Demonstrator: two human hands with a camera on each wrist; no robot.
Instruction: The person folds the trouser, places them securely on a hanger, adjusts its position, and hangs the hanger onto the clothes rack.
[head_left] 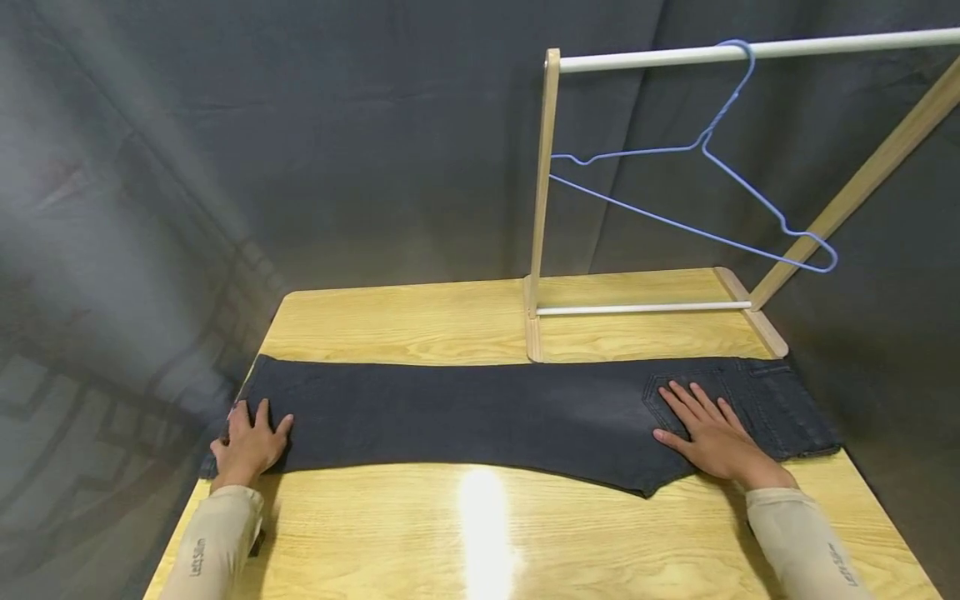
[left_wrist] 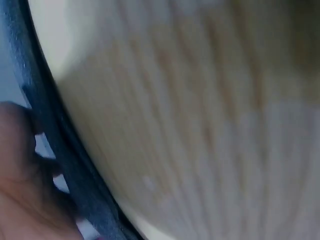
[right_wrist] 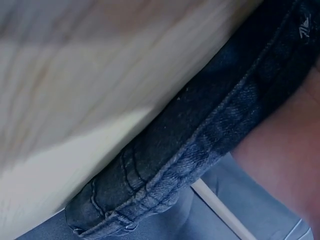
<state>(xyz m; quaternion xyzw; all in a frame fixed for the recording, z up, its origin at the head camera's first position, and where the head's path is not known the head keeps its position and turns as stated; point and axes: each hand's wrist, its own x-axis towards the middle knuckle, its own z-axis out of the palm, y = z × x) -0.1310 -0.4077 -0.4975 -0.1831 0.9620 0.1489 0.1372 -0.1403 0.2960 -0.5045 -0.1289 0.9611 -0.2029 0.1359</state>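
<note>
A pair of dark jeans (head_left: 465,412), folded lengthwise, lies flat across the table with the waistband to the right. My left hand (head_left: 249,446) rests on the leg end with fingers spread. Over the back pocket (head_left: 686,396), my right hand (head_left: 716,446) lies flat, its fingers extended. In the left wrist view, part of the left hand (left_wrist: 22,185) shows beside the near edge of the denim (left_wrist: 70,155). The right wrist view shows the layered waist end (right_wrist: 165,155) close up, with stitching and belt loops, and the right hand (right_wrist: 280,150) beside it.
Behind the jeans stands a wooden clothes rack (head_left: 542,192) with a white top rail (head_left: 645,58). A blue hanger (head_left: 675,221) hangs from the rail. The wooden table (head_left: 397,321) is bordered by grey curtains (head_left: 390,150) at the back and sides.
</note>
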